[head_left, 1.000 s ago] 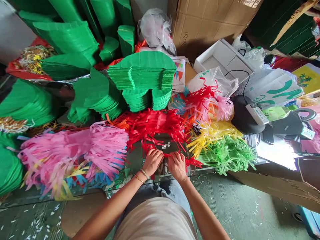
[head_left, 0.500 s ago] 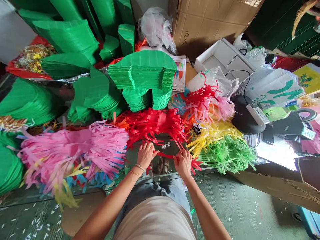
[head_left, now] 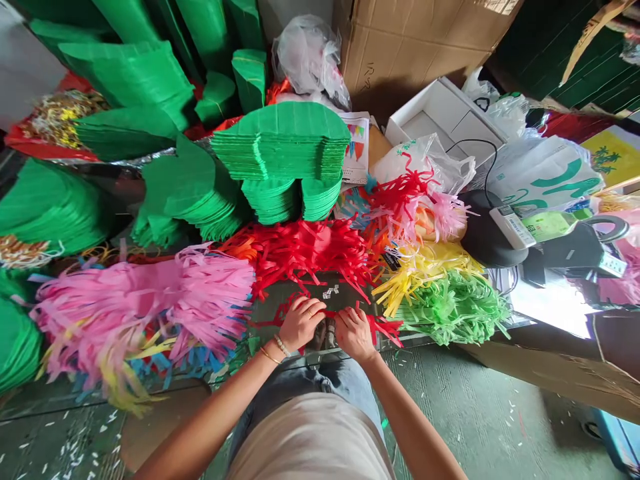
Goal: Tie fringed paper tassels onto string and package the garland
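Observation:
Close together at the front of the glass table, my left hand (head_left: 302, 321) and my right hand (head_left: 355, 333) both pinch a red fringed paper tassel (head_left: 386, 328). Its middle runs as a narrow strip between my fingers, and loose strands fan out beyond each hand. Just past my fingertips lie several small whitish pieces (head_left: 331, 291). Behind them spreads a pile of red tassels (head_left: 315, 250). Pink tassels (head_left: 150, 287) are heaped to the left. Yellow tassels (head_left: 425, 267) and light green tassels (head_left: 453, 307) lie to the right.
Stacks of green cut paper (head_left: 285, 143) stand at the back and left. Toward the back right are a white open box (head_left: 443, 120), plastic bags (head_left: 543, 170), a dark tape dispenser (head_left: 570, 250) and a large cardboard box (head_left: 420, 53). A blue item (head_left: 620, 440) stands on the floor.
My hands have moved toward each other along the red tassel, shortening the visible strip between them. More red strands now show beyond my left hand.

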Demonstrator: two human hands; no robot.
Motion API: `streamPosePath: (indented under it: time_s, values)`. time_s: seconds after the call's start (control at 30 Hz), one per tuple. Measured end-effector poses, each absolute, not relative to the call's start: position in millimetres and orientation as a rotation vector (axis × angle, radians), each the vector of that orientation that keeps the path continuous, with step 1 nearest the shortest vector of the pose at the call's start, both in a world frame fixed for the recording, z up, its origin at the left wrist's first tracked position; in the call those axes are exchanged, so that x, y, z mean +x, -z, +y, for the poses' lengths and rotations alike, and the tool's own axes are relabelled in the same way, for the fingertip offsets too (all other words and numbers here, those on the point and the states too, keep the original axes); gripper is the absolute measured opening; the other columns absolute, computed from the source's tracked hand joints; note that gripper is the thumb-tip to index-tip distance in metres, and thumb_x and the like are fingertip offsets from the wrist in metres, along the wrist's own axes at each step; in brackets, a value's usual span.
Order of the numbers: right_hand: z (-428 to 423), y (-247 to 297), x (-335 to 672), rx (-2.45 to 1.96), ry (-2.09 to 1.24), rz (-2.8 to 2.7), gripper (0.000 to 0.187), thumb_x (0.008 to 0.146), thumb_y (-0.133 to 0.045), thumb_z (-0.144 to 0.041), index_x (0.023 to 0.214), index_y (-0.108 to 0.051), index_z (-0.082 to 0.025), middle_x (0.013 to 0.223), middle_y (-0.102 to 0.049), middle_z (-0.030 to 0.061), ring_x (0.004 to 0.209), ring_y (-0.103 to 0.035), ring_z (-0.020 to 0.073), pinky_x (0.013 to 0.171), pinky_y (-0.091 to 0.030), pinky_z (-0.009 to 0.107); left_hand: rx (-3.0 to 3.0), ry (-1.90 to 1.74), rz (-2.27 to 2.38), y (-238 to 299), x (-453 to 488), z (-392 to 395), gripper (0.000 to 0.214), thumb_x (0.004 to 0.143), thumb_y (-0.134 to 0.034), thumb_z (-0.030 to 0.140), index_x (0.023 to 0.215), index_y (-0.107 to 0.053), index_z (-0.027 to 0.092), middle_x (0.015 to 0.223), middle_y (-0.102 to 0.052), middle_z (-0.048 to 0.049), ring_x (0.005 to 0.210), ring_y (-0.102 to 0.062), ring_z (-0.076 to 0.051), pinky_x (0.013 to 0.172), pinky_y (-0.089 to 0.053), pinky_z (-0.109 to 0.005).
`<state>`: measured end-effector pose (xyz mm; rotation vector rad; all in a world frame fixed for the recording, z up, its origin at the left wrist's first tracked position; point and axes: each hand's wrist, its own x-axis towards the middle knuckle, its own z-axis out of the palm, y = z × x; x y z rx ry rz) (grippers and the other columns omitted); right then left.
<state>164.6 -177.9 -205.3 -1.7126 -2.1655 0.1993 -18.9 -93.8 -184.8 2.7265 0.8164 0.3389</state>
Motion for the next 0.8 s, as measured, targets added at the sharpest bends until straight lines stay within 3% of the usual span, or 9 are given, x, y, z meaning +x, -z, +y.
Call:
streamPosePath:
  time_s: [0.13,0.27,0.5,0.8]
  values:
    - [-175,202,164,-1.746,-0.193,-2.140,0.020,0.093,-0.049,-0.021,0.088,-0.068,-0.018,0.088,-0.067,0.0075,0.094,-0.053,0.0227,0.088,-0.035,0.038,2.720,-0.341,0.751,184,-15,-94,0.020,0.090,-0.054,0.017,0.103,-0.069,0.022,0.114,-0.070,-0.0056,0.110,-0.060,-0.022,0.101,-0.043,-0.045]
    - [-171,201,163,-1.766,-0.206,-2.144,0.016,0.091,-0.052,-0.025,0.090,-0.066,-0.018,0.090,-0.065,0.0076,0.093,-0.052,0.0231,0.090,-0.035,0.039,2.726,-0.351,0.735,189,-17,-90,0.023,0.092,-0.051,0.013,0.103,-0.068,0.023,0.112,-0.071,-0.0045,0.110,-0.060,-0.020,0.101,-0.043,-0.044]
    - [-168,198,163,-1.817,-0.246,-2.154,0.018,0.093,-0.047,-0.015,0.090,-0.064,-0.019,0.091,-0.063,0.0075,0.093,-0.051,0.0227,0.088,-0.035,0.037,2.709,-0.341,0.919,193,-13,-92,0.021,0.093,-0.049,0.012,0.098,-0.068,0.021,0.114,-0.068,-0.0063,0.112,-0.057,-0.023,0.102,-0.042,-0.046]
    - [-165,196,164,-2.075,-0.272,-1.966,0.012,0.094,-0.051,-0.022,0.088,-0.061,-0.019,0.101,-0.058,0.0103,0.095,-0.048,0.0263,0.081,-0.036,0.038,2.666,-0.258,1.244,191,-7,-89,0.013,0.093,-0.055,0.027,0.092,-0.063,0.018,0.107,-0.065,-0.0111,0.102,-0.055,-0.029,0.088,-0.042,-0.047]
